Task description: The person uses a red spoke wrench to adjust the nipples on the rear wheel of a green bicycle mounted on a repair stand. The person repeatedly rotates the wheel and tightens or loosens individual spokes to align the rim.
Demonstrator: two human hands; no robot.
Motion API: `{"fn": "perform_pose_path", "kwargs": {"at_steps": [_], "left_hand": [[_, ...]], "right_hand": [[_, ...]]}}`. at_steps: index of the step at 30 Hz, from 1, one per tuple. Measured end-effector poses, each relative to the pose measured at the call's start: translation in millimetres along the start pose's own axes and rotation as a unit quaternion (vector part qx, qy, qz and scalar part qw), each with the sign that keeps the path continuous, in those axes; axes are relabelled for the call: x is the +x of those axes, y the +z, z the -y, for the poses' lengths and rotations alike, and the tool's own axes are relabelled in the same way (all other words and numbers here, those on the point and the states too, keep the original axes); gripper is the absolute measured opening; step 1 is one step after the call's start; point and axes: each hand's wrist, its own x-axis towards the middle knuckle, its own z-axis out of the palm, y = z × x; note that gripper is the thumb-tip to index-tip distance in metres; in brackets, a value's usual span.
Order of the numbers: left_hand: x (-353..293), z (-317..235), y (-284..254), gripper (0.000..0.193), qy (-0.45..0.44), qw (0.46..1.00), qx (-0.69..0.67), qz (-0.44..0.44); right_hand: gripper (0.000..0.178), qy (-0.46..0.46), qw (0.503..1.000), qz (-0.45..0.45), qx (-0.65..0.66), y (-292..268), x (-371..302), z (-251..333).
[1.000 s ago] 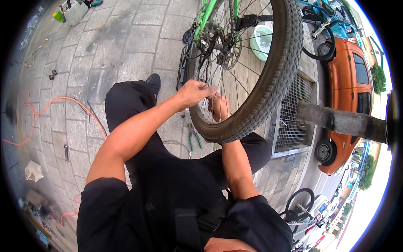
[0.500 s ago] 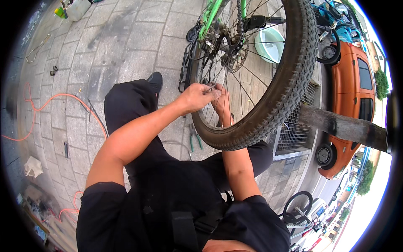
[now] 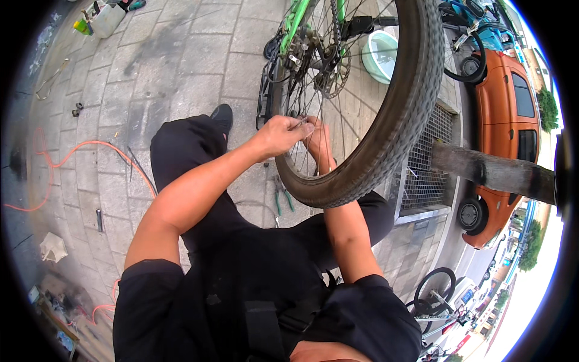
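The wheel point(image 3: 403, 114) of a green bike point(image 3: 294, 27) fills the upper middle of the frame, its top cut by the frame's edge. Both hands are at the spokes point(image 3: 338, 105), inside the rim's lower left. The left hand point(image 3: 280, 135) reaches in from the left across the tyre's edge, thumb and fingers bent nearly together; whether they grip a spoke I cannot tell. The right hand point(image 3: 318, 136) comes up behind the tyre's lower edge, its fingers beside the left's and partly hidden; their opening and hold cannot be told.

Room is tight at the fingertips, with spokes crossing the right hand; wider gaps between spokes lie toward the frame's upper middle. Below the left hand, pliers point(image 3: 284, 200) lie just off the tyre's lower left edge. A basin point(image 3: 379, 57) shows past the spokes, upper right of centre. The grate point(image 3: 429, 160) borders the tyre's right side. Paving point(image 3: 187, 51) stretches across the upper left, and a hose point(image 3: 99, 142) curves at mid-left, well apart from the hands.
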Motion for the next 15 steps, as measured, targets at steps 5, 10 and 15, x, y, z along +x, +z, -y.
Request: {"fn": "perform_pose_path", "kwargs": {"at_steps": [5,10,15], "left_hand": [[7.0,-2.8,-3.0,0.041,0.040,0.995,-0.090,0.022],[3.2,-3.6,-10.1,0.038,-0.008,0.974,-0.222,-0.053],[10.1,31.8,2.0,0.044,0.038,0.993,-0.039,-0.109]], "right_hand": [[0.032,0.046,0.988,0.056,0.135,-13.1,-11.5,4.8],[0.032,0.157,0.976,0.088,0.126,-29.2,-18.4,22.1],[0.028,0.242,0.948,0.091,0.184,-51.2,-35.4,55.8]]}}
